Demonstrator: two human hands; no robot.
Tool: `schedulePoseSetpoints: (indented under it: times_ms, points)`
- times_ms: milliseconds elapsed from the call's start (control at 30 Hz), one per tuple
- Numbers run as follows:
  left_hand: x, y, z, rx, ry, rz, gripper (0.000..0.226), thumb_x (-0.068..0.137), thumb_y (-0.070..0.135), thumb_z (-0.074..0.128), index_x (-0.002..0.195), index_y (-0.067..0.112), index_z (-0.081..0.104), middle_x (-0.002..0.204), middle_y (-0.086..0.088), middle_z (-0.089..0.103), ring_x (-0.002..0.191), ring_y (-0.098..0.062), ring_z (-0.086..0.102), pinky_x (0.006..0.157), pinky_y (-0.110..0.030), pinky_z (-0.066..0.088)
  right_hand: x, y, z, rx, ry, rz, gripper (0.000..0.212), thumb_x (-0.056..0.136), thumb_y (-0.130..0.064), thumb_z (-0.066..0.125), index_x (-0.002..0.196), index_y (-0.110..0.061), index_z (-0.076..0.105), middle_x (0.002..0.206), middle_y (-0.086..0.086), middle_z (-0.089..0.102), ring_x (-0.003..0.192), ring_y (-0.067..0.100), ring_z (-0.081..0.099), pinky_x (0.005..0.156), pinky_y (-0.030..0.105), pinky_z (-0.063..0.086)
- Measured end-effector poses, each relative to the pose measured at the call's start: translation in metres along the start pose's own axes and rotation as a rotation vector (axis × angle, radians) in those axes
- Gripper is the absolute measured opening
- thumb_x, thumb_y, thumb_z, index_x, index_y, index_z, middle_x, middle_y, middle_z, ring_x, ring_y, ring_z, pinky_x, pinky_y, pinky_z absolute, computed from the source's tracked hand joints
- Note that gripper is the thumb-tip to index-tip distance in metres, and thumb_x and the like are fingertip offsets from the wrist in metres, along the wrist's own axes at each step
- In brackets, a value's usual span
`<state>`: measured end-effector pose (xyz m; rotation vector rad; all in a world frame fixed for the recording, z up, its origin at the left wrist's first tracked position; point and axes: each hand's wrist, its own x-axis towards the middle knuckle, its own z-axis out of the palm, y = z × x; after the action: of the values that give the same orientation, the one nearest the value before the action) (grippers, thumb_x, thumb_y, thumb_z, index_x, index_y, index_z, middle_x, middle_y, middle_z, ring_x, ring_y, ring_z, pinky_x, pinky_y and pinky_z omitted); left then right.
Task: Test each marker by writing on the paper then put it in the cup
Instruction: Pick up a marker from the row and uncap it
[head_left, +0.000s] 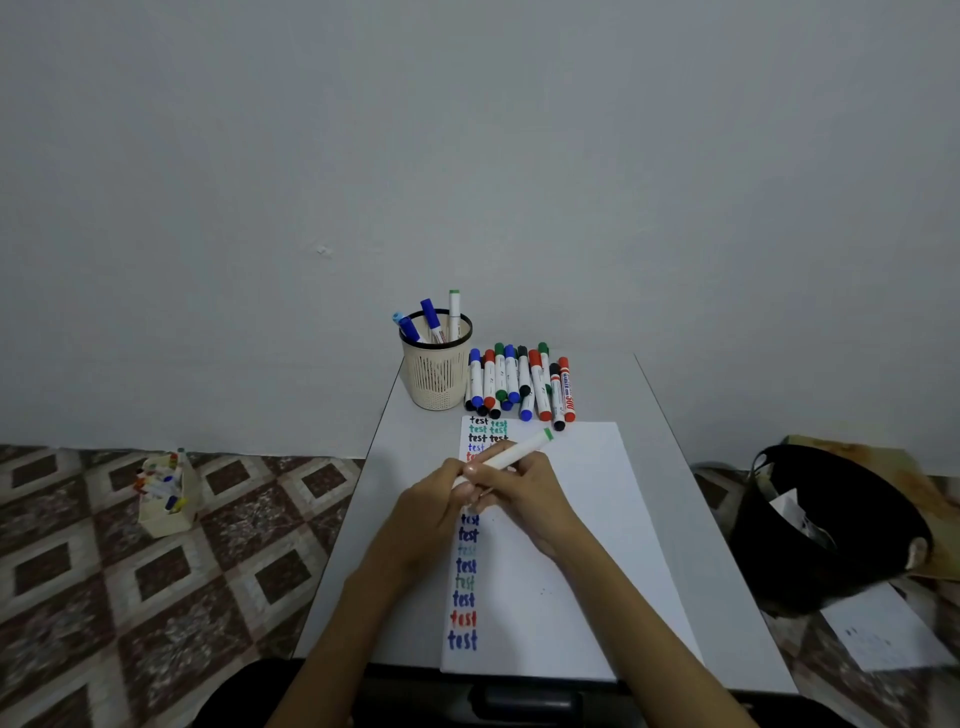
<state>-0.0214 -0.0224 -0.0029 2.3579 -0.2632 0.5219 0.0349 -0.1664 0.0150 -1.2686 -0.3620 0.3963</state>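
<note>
White-barrelled marker with a green end band: held low over the paper, slanting up and to the right. The left hand is curled round its lower end and the right hand wraps the barrel just beside it. The tip is hidden under the fingers, so cap on or off cannot be told.

Mesh pen cup, beige with a black rim: at the far left of the desk, four markers standing in it.

Untested markers, loose pile: just right of the cup, nearest ends reaching the paper's top edge.

Risks, as judged:
- Both hands hover above the written column, so a resting palm could smear ink that is not yet dry.
- A sharp pull or push at the cap could jerk the tip across the sheet.
- Reaching for the cup passes close to the pile; a brush could send round barrels rolling off the desk.

Legible writing: "test" repeated down the paper's left side in black, teal, blue, green and red. The red marker at the pile's right carries a label, seemingly "300", the rest too blurred.
</note>
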Motion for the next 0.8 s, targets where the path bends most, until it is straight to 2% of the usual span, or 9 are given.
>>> schedulePoseSetpoints:
  times_ms: [100, 233, 300, 400, 500, 600, 667, 767, 800]
  points:
    - [0.001, -0.001, -0.002, 0.007, 0.007, 0.051, 0.073, 0.088, 0.066, 0.015, 0.105, 0.007, 0.053, 0.097, -0.007, 0.067, 0.073, -0.011, 0.065, 0.065, -0.016, 0.054, 0.000, 0.000, -0.002, 0.009, -0.014, 0.011, 0.007, 0.083, -0.005, 0.070, 0.089, -0.001, 0.067, 0.077, 0.019, 0.068, 0.064, 0.027, 0.064, 0.062, 0.031, 0.057]
    - [0.001, -0.003, -0.002, 0.024, 0.048, 0.152, 0.062, 0.094, 0.056, 0.025, 0.103, 0.005, 0.059, 0.084, -0.006, 0.070, 0.065, -0.008, 0.065, 0.063, 0.002, 0.044, -0.002, -0.003, -0.003, 0.039, -0.024, 0.016, 0.008, 0.085, -0.006, 0.068, 0.092, -0.001, 0.065, 0.081, 0.018, 0.068, 0.067, 0.026, 0.065, 0.062, 0.030, 0.057]
    - [0.001, -0.007, -0.002, 0.055, 0.072, 0.203, 0.055, 0.095, 0.051, 0.031, 0.103, 0.006, 0.060, 0.078, -0.004, 0.071, 0.062, -0.010, 0.067, 0.064, 0.005, 0.040, -0.002, -0.004, -0.006, 0.073, -0.030, 0.028, 0.013, 0.085, -0.007, 0.068, 0.094, 0.001, 0.063, 0.087, 0.020, 0.068, 0.072, 0.028, 0.065, 0.064, 0.031, 0.057]
    - [0.000, -0.007, -0.001, 0.050, 0.100, 0.190, 0.054, 0.094, 0.053, 0.030, 0.104, 0.009, 0.059, 0.076, -0.002, 0.070, 0.062, -0.011, 0.067, 0.063, -0.004, 0.048, -0.001, -0.004, -0.006, 0.096, -0.021, 0.023, 0.022, 0.080, -0.009, 0.071, 0.095, 0.004, 0.061, 0.088, 0.023, 0.066, 0.070, 0.029, 0.065, 0.060, 0.031, 0.057]
    - [0.001, -0.006, 0.000, 0.020, 0.138, 0.056, 0.048, 0.093, 0.052, 0.032, 0.113, 0.015, 0.054, 0.083, 0.000, 0.066, 0.070, -0.011, 0.064, 0.061, -0.025, 0.054, 0.001, -0.009, -0.007, 0.199, 0.112, -0.059, 0.008, 0.084, -0.001, 0.066, 0.087, 0.002, 0.060, 0.076, 0.019, 0.067, 0.063, 0.025, 0.064, 0.057, 0.030, 0.057]
    - [0.005, -0.014, 0.004, 0.112, 0.194, 0.042, 0.034, 0.086, 0.031, 0.048, 0.115, 0.014, 0.054, 0.089, 0.000, 0.059, 0.079, -0.014, 0.056, 0.067, -0.033, 0.051, 0.006, -0.017, -0.016, 0.310, 0.290, -0.109, 0.016, 0.085, 0.005, 0.062, 0.075, -0.006, 0.055, 0.068, 0.011, 0.068, 0.057, 0.022, 0.065, 0.055, 0.027, 0.057]
    - [0.005, -0.020, 0.008, 0.195, 0.150, 0.068, 0.028, 0.079, 0.016, 0.055, 0.107, 0.014, 0.058, 0.095, -0.002, 0.060, 0.084, -0.017, 0.055, 0.069, -0.038, 0.051, 0.010, -0.017, -0.020, 0.308, 0.305, -0.104, 0.014, 0.088, 0.003, 0.060, 0.078, -0.006, 0.055, 0.077, 0.013, 0.071, 0.064, 0.025, 0.069, 0.058, 0.030, 0.059]
    - [0.005, -0.023, 0.009, 0.224, 0.132, 0.076, 0.020, 0.079, 0.017, 0.053, 0.094, 0.014, 0.065, 0.094, -0.003, 0.063, 0.082, -0.020, 0.057, 0.067, -0.038, 0.051, 0.015, -0.011, -0.019, 0.233, 0.262, -0.057, 0.005, 0.087, 0.002, 0.062, 0.088, -0.002, 0.059, 0.097, 0.023, 0.070, 0.087, 0.037, 0.070, 0.067, 0.040, 0.061]
    - [0.005, -0.023, 0.008, 0.220, 0.135, 0.076, 0.020, 0.079, 0.018, 0.052, 0.093, 0.014, 0.066, 0.093, -0.003, 0.063, 0.082, -0.020, 0.057, 0.067, -0.038, 0.051, 0.016, -0.009, -0.019, 0.191, 0.251, -0.044, 0.008, 0.084, 0.004, 0.065, 0.088, 0.000, 0.060, 0.098, 0.024, 0.069, 0.089, 0.039, 0.069, 0.069, 0.043, 0.061]
